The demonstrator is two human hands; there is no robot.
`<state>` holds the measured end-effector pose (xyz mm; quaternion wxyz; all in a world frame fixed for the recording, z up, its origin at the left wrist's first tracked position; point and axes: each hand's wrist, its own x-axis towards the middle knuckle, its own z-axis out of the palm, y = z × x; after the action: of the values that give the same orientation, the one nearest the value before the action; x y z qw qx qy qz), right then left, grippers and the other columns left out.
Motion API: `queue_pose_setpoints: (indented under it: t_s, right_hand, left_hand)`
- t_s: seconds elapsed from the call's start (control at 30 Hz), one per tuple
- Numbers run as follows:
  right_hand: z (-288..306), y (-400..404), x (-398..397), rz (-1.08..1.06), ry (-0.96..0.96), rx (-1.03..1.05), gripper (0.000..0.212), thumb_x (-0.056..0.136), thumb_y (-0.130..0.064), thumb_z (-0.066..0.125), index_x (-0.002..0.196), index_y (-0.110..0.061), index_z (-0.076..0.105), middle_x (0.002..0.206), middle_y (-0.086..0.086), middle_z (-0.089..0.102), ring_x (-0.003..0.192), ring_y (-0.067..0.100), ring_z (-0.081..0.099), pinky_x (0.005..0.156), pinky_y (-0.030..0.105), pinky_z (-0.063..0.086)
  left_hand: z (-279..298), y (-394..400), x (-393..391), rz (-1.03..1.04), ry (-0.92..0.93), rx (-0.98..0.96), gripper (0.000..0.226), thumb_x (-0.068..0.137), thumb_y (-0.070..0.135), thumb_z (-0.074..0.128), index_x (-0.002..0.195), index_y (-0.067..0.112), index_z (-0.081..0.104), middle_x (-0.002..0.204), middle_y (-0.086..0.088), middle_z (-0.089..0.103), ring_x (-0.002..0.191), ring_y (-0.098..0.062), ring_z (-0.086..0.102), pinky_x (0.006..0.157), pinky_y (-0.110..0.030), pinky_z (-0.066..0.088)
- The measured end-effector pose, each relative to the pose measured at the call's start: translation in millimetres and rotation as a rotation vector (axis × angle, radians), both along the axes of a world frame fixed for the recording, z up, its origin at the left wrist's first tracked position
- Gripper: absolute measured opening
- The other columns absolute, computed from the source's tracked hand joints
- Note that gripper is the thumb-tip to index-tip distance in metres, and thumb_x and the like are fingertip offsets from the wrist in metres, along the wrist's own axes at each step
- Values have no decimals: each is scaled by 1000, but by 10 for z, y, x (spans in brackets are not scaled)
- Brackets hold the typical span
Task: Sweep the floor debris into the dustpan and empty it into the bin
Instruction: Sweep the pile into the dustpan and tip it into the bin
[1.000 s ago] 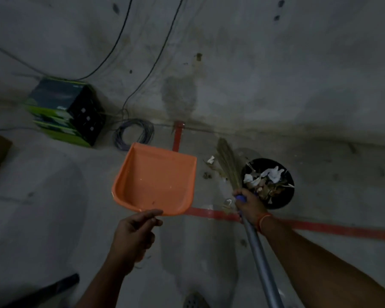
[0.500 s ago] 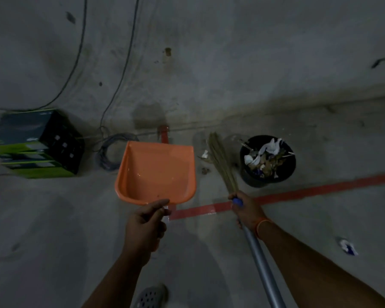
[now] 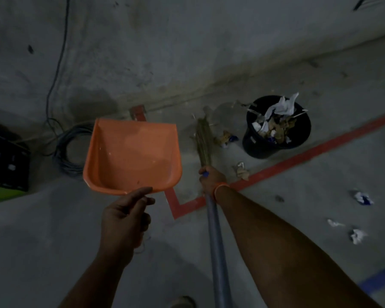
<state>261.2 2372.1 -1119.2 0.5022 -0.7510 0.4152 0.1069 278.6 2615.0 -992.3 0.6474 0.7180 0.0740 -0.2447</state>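
Progress, judged: partway. The orange plastic dustpan [image 3: 132, 156], left of centre, is held up off the grey concrete floor [image 3: 320, 196] and looks emptied, only specks inside. It is gripped at its near edge by the left hand [image 3: 123, 221], fingers curled round the handle. At centre, the straw broom with the grey metal pole [image 3: 206, 143] is gripped by the right hand [image 3: 211, 180], fingers wrapped round the pole top, bristles on the floor. Brown and white scraps [image 3: 228, 137] lie just beside the bristles. The round black bin [image 3: 276, 127], upper right, is heaped with paper. Crumpled white and blue paper bits [image 3: 362, 196] lie unswept at right edge.

Versus 0.5 s ago: the view is swung leftwards, the bin is shifted right in frame, and more litter is exposed at right. Both grips are unchanged.
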Motion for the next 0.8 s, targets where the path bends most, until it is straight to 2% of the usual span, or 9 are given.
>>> queue_pose_setpoints:
  t_s: [0.07, 0.13, 0.23, 0.3, 0.4, 0.53, 0.63, 0.7, 0.8]
  right_hand:
    - [-69, 107, -154, -42, 41, 7, 22, 90, -7, 56, 110, -11, 65, 110, 15, 65, 100, 32, 63, 83, 30, 52]
    - [-135, 212, -435, -124, 64, 26, 22, 90, -8, 56, 107, -17, 65, 101, 10, 64, 95, 31, 64, 88, 41, 55]
    - [-143, 344, -964, -256, 113, 64, 28, 90, -14, 57, 90, -41, 64, 94, 5, 63, 80, 28, 63, 78, 42, 59]
    - [-107, 412, -1305, -366, 138, 89, 34, 88, -14, 55, 78, -47, 60, 89, 7, 64, 69, 26, 61, 67, 40, 58]
    - [29, 496, -1764, -441, 153, 138, 35, 92, -8, 53, 81, -41, 60, 85, 8, 63, 58, 25, 59, 53, 31, 53]
    - [96, 432, -2214, -497, 151, 152, 26, 95, -6, 53, 99, -30, 63, 91, 10, 62, 57, 23, 59, 48, 27, 50]
    - [109, 376, -2484, -521, 141, 101, 31, 94, -10, 54, 95, -42, 59, 94, 15, 66, 63, 27, 63, 54, 32, 55]
    - [140, 402, -2654, -525, 106, 84, 34, 94, -13, 54, 92, -47, 57, 89, 13, 67, 64, 27, 63, 58, 36, 56]
    - [378, 529, -2709, -611, -25, 148, 36, 95, -6, 53, 93, -41, 63, 70, 10, 58, 47, 20, 52, 47, 30, 48]
  left_hand:
    - [-35, 41, -19, -13, 22, -12, 26, 102, 3, 55, 113, 16, 76, 97, -14, 75, 45, -15, 47, 39, -17, 30]
    - [-35, 46, -75, -12, 36, -10, 26, 102, 2, 55, 112, 15, 76, 95, -14, 75, 44, -14, 46, 37, -18, 30]
    - [-34, 3, -206, -48, 46, -2, 27, 102, 3, 55, 110, 15, 77, 93, -13, 75, 42, -14, 44, 39, -17, 29]
    - [-20, -48, -305, -67, 50, -1, 26, 101, 2, 56, 108, 15, 77, 93, -14, 74, 42, -14, 43, 39, -15, 29]
    - [21, -146, -471, -82, 48, 3, 26, 101, 2, 55, 108, 14, 77, 92, -14, 73, 42, -14, 44, 39, -15, 30]
    - [83, -275, -717, -108, 51, 16, 25, 102, 0, 54, 111, 9, 75, 91, -15, 70, 41, -12, 44, 39, -13, 29]
    - [132, -348, -921, -116, 54, 14, 24, 102, 1, 54, 112, 7, 75, 93, -17, 71, 41, -12, 43, 41, -12, 27]
    - [159, -395, -1055, -112, 52, 18, 23, 101, 2, 56, 111, 9, 75, 95, -17, 72, 41, -13, 43, 42, -13, 27]
    - [210, -413, -1181, -110, 61, 12, 23, 101, 2, 56, 110, 11, 76, 94, -15, 72, 41, -12, 42, 43, -13, 26]
